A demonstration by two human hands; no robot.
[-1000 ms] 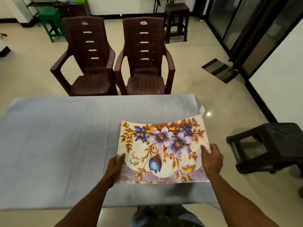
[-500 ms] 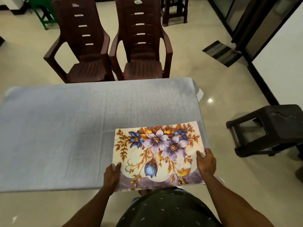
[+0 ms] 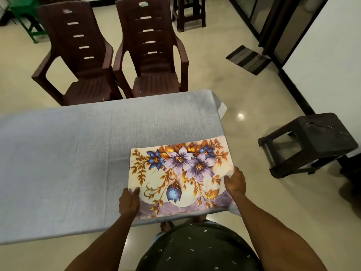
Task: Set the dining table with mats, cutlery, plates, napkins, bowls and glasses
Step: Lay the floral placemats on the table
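A floral place mat with purple and blue flowers lies at the near right corner of the table, which is covered in a grey-blue cloth. My left hand grips the mat's near left edge, thumb on top. My right hand grips the mat's right edge, thumb on top. The mat's right side reaches the table's right edge. No cutlery, plates, napkins, bowls or glasses are in view.
Two dark brown plastic chairs stand at the table's far side. A dark stool stands on the floor to the right. Another stool and a green one stand farther back. A striped doormat lies near the glass doors.
Both hands have drawn the mat toward the table's near right corner and lowered it onto the cloth. The camera has tilted further down.
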